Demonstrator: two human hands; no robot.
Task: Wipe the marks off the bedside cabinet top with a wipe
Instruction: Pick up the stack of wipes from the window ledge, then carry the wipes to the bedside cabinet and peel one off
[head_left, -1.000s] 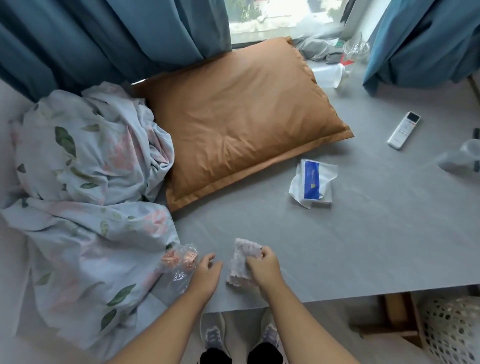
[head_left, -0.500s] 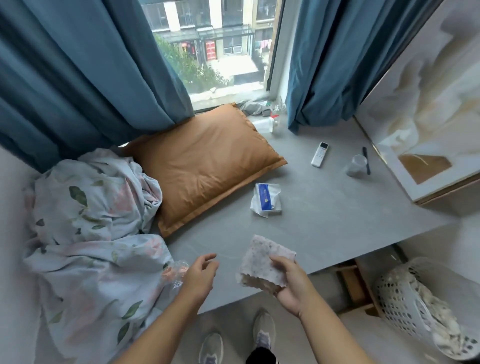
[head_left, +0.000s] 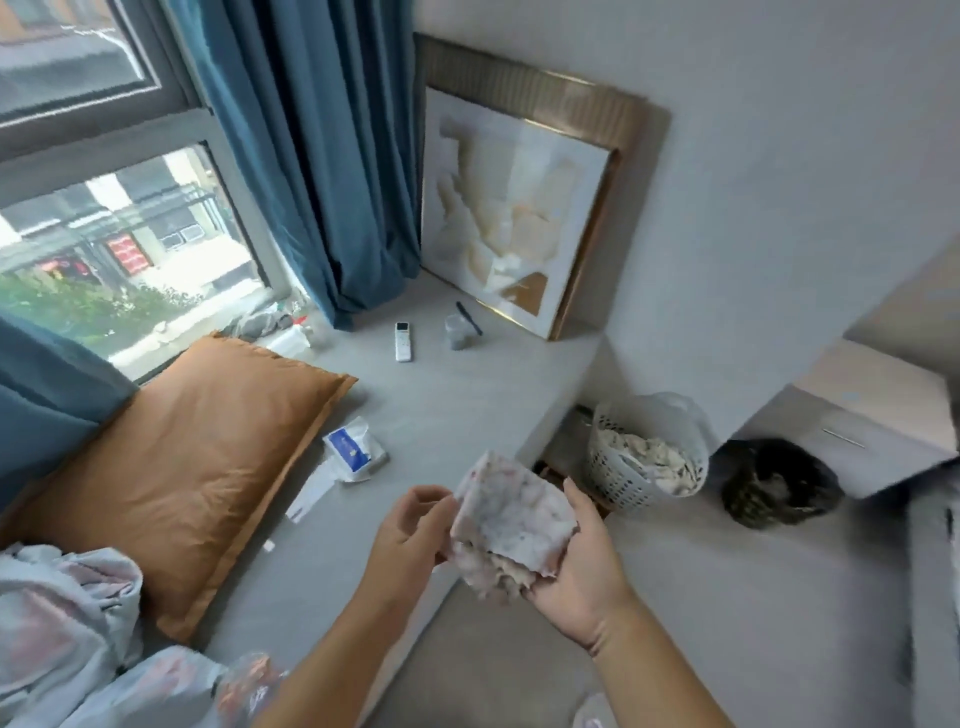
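Observation:
A crumpled white wipe (head_left: 511, 525) with pinkish stains lies in my right hand (head_left: 576, 571), which grips it from below, palm up, in front of my chest. My left hand (head_left: 410, 535) is beside it with its fingertips touching the wipe's left edge. Both hands are held in the air above the edge of a grey ledge (head_left: 467, 405). A white cabinet (head_left: 862, 415) stands at the right, partly blurred. A white and blue wipe pack (head_left: 353, 453) lies on the grey ledge beyond my hands.
An orange pillow (head_left: 182, 462) and a floral duvet (head_left: 62, 623) cover the ledge's left side. A white remote (head_left: 402, 340), a small cup (head_left: 457, 332) and a framed picture (head_left: 519, 208) sit at the back. A white perforated basket (head_left: 639, 457) and a dark bag (head_left: 779, 480) stand on the floor.
The view has swung up and to the right, away from the ledge. My right hand has lifted the wipe off the surface and turned palm up; my left hand has come over to it.

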